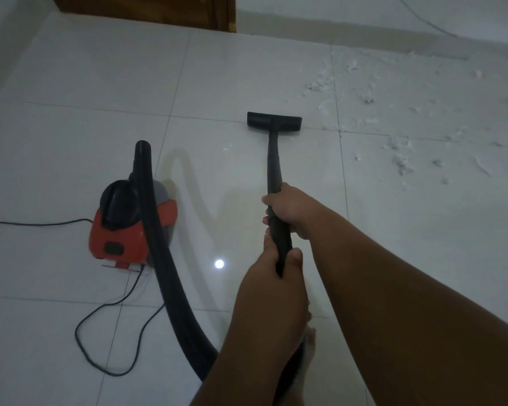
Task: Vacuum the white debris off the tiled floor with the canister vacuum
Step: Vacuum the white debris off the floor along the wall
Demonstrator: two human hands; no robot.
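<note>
The white debris lies scattered in wisps and clumps over the tiled floor, all of it to the right of the floor nozzle and reaching toward the far wall. The nozzle, black and wide, sits flat on the tiles right at a grout line, its right end just short of the nearest flecks. From the nozzle a black wand runs straight back to the person.

Both hands hold that wand. The right hand grips it nearer the nozzle, fingers clenched around the tube. The left hand grasps it just behind the right, thumb wrapped over the top, fingers closed on the underside.

Left of the nozzle and nearer the person stands the canister vacuum, red with a black top and a grey rear. A thick black hose rises from it, arches over, and sweeps down behind the left forearm. A thin power cord loops on the tiles beside the canister, and another stretch runs off to the left edge.

Far beyond the nozzle, a brown wooden door meets the wall. A bright spot of light reflects on the tile between the canister and the hands.
</note>
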